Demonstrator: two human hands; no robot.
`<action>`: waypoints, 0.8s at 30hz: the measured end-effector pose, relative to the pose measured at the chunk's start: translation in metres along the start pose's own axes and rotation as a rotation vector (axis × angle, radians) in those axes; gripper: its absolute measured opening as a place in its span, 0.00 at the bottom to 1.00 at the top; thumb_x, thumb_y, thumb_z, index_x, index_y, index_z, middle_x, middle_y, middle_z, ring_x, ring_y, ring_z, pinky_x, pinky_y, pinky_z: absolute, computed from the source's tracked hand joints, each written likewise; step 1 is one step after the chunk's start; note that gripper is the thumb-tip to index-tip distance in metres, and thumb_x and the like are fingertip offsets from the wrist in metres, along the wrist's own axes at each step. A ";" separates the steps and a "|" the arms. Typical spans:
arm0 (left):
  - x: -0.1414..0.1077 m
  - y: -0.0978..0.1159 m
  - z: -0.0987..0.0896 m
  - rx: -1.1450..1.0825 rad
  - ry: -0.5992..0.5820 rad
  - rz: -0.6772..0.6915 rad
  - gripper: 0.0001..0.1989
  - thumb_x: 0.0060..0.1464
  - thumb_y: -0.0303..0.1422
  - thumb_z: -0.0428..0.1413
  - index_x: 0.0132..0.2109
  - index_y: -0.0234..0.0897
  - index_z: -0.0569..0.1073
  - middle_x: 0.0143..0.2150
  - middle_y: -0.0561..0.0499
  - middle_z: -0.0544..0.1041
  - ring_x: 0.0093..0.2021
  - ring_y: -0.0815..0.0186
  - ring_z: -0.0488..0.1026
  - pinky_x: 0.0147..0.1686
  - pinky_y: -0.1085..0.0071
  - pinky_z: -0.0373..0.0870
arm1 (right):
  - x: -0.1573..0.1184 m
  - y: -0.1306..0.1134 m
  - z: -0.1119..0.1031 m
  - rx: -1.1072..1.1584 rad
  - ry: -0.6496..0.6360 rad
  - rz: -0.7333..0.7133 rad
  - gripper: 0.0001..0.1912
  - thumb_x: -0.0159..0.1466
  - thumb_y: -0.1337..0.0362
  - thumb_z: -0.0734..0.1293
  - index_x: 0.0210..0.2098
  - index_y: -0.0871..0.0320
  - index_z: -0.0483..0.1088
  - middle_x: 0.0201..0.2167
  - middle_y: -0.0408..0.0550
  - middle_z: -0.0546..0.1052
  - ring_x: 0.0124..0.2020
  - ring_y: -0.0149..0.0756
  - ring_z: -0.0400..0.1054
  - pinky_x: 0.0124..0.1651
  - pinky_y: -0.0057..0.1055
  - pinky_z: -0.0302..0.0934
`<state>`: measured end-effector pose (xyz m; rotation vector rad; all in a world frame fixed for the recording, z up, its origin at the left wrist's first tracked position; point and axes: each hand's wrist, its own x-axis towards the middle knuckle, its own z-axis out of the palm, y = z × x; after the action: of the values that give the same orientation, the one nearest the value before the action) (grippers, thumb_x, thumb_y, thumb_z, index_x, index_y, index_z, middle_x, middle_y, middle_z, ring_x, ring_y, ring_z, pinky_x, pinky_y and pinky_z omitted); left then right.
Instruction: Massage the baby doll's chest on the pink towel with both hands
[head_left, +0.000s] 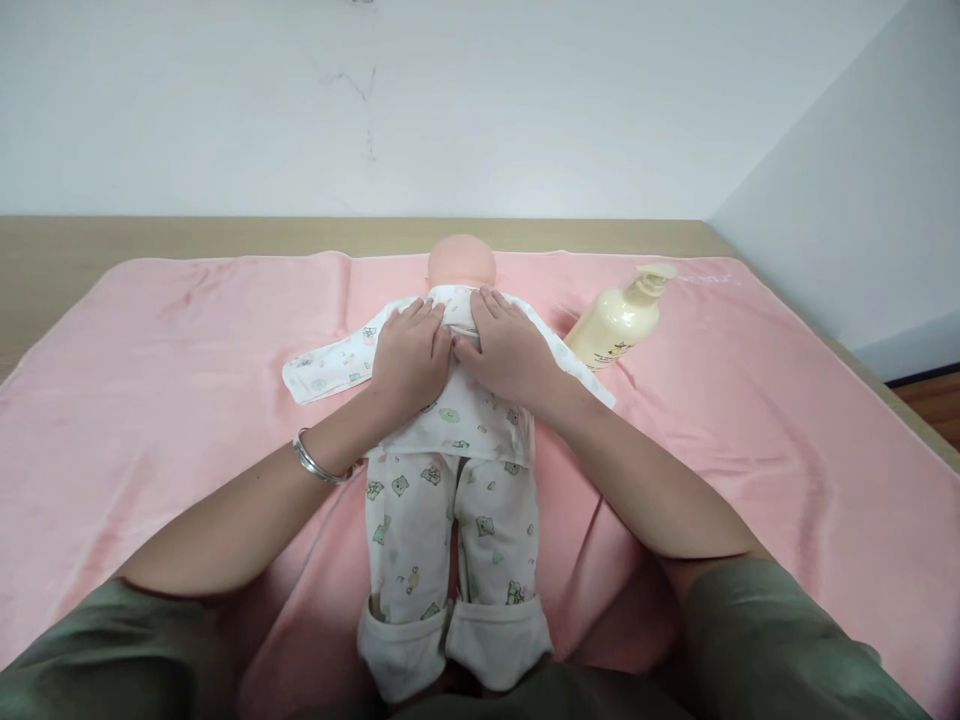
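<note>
A baby doll [461,262] lies in the middle, its bald head at the far end and no face showing. It wears a white printed top [465,430] with long sleeves spread out, and matching trousers [412,530] with folded cuffs nearest me. Flat on the upper part of the top rests my left hand [411,355], fingers stretched out, a silver bangle on its wrist. My right hand [506,345] lies flat beside it, fingers extended, thumbs close together. Neither hand grips anything. The cloth under my palms is hidden.
A pale yellow pump bottle [619,320] leans to the right of the doll, by its right-hand sleeve. Everything lies on a wrinkled pink blanket [187,400] over a wooden table [360,235]. White walls [525,110] stand behind and at the right.
</note>
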<state>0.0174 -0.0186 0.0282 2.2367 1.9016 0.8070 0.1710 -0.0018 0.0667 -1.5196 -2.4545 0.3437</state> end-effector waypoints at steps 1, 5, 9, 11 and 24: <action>0.000 0.001 0.000 0.000 0.016 0.002 0.30 0.68 0.35 0.35 0.64 0.26 0.71 0.66 0.35 0.74 0.72 0.48 0.65 0.72 0.45 0.60 | -0.001 0.000 -0.001 0.000 -0.006 0.001 0.38 0.72 0.59 0.56 0.75 0.76 0.49 0.77 0.66 0.53 0.79 0.52 0.45 0.80 0.50 0.43; 0.000 0.002 0.002 -0.019 0.066 0.010 0.29 0.68 0.34 0.37 0.61 0.23 0.74 0.64 0.33 0.76 0.68 0.49 0.69 0.72 0.50 0.62 | -0.010 -0.007 -0.002 -0.058 0.005 0.035 0.37 0.74 0.58 0.55 0.75 0.76 0.49 0.77 0.67 0.52 0.79 0.56 0.44 0.80 0.50 0.43; 0.000 -0.001 0.006 -0.042 0.124 0.018 0.28 0.68 0.34 0.38 0.59 0.23 0.76 0.61 0.33 0.78 0.65 0.50 0.71 0.71 0.51 0.64 | -0.009 -0.007 0.002 -0.050 0.020 0.058 0.38 0.74 0.57 0.56 0.75 0.76 0.48 0.77 0.67 0.52 0.79 0.55 0.44 0.80 0.48 0.43; 0.000 -0.003 0.008 -0.055 0.158 0.028 0.28 0.68 0.35 0.39 0.60 0.24 0.75 0.62 0.35 0.78 0.66 0.50 0.70 0.70 0.51 0.65 | -0.004 -0.003 0.004 -0.007 0.029 0.061 0.39 0.74 0.55 0.56 0.75 0.76 0.49 0.77 0.66 0.53 0.79 0.54 0.44 0.79 0.48 0.45; -0.003 0.000 0.004 -0.077 0.088 -0.045 0.27 0.68 0.36 0.41 0.65 0.32 0.73 0.69 0.38 0.72 0.71 0.50 0.66 0.73 0.49 0.60 | -0.002 -0.001 0.010 -0.074 0.102 -0.004 0.35 0.75 0.57 0.56 0.73 0.77 0.53 0.75 0.70 0.58 0.77 0.58 0.51 0.78 0.51 0.45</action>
<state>0.0185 -0.0202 0.0239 2.1395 1.9160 0.9701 0.1677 -0.0053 0.0576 -1.5218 -2.4151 0.1719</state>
